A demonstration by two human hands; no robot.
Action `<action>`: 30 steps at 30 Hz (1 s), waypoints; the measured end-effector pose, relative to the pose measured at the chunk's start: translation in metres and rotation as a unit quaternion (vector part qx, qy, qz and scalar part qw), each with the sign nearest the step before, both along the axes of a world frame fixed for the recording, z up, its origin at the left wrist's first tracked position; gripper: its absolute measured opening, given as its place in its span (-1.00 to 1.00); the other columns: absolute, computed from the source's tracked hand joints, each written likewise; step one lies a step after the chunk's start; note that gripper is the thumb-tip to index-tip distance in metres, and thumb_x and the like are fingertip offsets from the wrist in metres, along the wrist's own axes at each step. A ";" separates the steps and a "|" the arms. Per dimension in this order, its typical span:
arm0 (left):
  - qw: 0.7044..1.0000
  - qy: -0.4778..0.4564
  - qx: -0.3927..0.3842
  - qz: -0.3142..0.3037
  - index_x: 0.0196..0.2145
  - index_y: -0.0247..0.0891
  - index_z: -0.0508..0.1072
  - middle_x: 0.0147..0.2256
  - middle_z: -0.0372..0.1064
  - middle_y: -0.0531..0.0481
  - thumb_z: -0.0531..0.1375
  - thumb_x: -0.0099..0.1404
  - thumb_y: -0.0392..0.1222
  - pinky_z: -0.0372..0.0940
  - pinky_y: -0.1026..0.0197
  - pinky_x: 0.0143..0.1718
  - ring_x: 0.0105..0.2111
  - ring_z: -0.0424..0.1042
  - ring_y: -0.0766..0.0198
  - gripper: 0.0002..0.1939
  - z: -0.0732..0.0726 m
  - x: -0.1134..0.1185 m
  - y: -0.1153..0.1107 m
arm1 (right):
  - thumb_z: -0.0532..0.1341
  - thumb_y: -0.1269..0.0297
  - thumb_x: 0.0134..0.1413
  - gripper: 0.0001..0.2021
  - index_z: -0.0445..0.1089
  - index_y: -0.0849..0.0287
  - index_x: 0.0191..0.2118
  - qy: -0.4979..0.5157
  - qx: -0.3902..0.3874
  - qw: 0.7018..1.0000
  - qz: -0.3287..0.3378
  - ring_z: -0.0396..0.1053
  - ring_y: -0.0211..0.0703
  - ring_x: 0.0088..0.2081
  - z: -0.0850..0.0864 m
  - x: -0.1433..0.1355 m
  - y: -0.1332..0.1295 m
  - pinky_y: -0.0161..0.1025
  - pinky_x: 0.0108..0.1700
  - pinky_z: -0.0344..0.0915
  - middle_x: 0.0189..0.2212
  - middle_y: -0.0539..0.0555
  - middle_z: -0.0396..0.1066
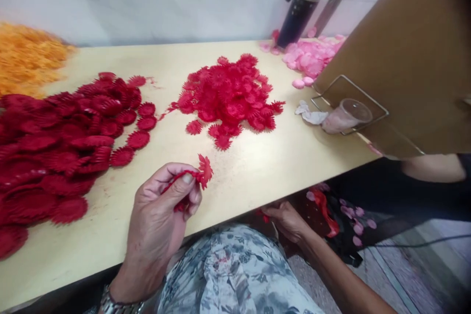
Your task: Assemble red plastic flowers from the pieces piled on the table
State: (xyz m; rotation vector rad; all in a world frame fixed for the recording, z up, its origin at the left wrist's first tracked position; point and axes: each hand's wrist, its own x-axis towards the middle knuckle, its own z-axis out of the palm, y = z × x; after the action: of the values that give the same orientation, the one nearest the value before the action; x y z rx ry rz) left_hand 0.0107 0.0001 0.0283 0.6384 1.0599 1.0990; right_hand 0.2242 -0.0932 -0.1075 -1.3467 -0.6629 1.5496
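My left hand point(158, 216), with a metal watch on the wrist, is raised over the near part of the table. Between its thumb and fingers it pinches several red fabric flower pieces point(205, 171); one jagged-edged piece sticks out past the fingertips, and more red shows under the curled fingers. My right hand point(289, 221) is low, just below the table's front edge beside my lap. Its fingers are closed around a small red fabric piece point(263, 215), mostly hidden. Beyond my left hand lies a loose pile of bright red flower pieces point(228, 93).
Stacks of dark red toothed discs point(73, 142) cover the table's left side, with orange pieces point(29, 59) behind. Pink petals point(312, 54), a dark cylinder point(301, 5), a cup point(348, 115) in a wire holder and a brown board point(397, 59) stand right. Another person's arm point(434, 167) shows there.
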 end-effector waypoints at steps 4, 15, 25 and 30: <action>0.999 0.001 0.027 -0.026 -0.51 -0.23 0.47 -0.69 0.27 0.08 0.27 0.01 -0.31 0.09 0.43 -0.69 -0.66 0.20 0.42 -0.97 0.003 0.009 0.000 | 0.38 0.24 -0.17 -0.72 0.36 0.23 -0.32 0.039 -0.038 0.998 -0.010 0.32 -0.33 -0.50 0.026 0.024 -0.040 -0.36 -0.46 0.25 -0.50 -0.01 0.39; 0.992 -0.036 0.008 -0.120 -0.48 -0.29 0.49 -0.70 0.33 0.03 0.31 -0.01 -0.23 0.06 0.43 -0.72 -0.72 0.20 0.44 -0.90 0.002 0.027 -0.002 | 0.15 0.28 0.09 -0.86 0.38 0.16 -0.24 -0.416 0.217 0.883 0.019 0.39 -0.15 -0.32 0.103 0.055 0.038 -0.22 -0.29 0.34 -0.33 0.10 0.43; 0.994 -0.051 0.013 -0.092 -0.36 -0.30 0.45 -0.63 0.33 0.05 0.27 0.06 -0.19 0.05 0.43 -0.70 -0.71 0.16 0.48 -0.83 -0.004 0.028 -0.001 | 0.19 0.28 0.07 -0.75 0.30 0.21 -0.11 -0.537 0.446 0.711 0.085 0.31 -0.07 -0.18 0.130 -0.001 0.075 -0.16 -0.18 0.29 -0.24 0.19 0.34; 0.997 0.010 0.052 -0.059 -0.37 -0.26 0.45 -0.59 0.31 0.10 0.25 0.09 -0.19 0.06 0.43 -0.69 -0.68 0.15 0.49 -0.87 -0.005 0.033 0.001 | 0.23 0.22 0.03 -0.78 0.29 0.22 -0.24 -0.427 0.451 0.779 0.090 0.28 -0.12 -0.30 0.133 -0.040 0.085 -0.19 -0.26 0.26 -0.38 0.10 0.32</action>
State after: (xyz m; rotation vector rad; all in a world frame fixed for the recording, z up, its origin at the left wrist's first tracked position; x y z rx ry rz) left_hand 0.0432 0.0006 0.0230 0.7871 0.9741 1.0507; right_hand 0.1837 -0.0086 0.0260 -1.1427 -1.8546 0.4430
